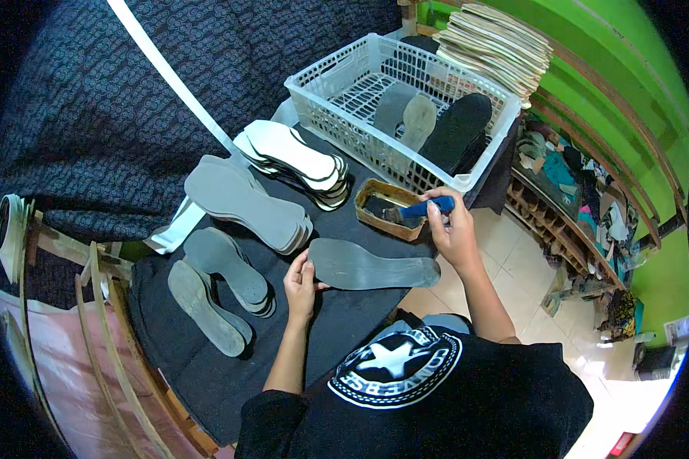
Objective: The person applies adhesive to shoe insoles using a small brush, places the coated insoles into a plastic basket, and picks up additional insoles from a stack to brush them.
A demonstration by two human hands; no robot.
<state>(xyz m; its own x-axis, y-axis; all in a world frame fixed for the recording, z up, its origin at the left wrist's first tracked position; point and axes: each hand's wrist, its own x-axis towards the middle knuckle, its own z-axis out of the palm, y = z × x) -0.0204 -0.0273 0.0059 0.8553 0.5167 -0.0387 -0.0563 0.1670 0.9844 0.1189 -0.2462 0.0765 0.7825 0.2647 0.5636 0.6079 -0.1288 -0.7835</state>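
One dark grey shoe sole (367,265), held at the edge of a black-covered table (195,382) | long axis nearly crosswise to the wearer, broad end left, narrow end right | left hand (301,284) pinching the broad end | right hand (453,228) grasping a blue-handled brush (427,208), its head inside a small tan tub (380,225)

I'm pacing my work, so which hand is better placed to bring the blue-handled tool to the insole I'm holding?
Probably your right hand: it grips the blue-handled tool, apparently a brush, at the tan open container. Your left hand is occupied, holding the gray insole by its wider end.
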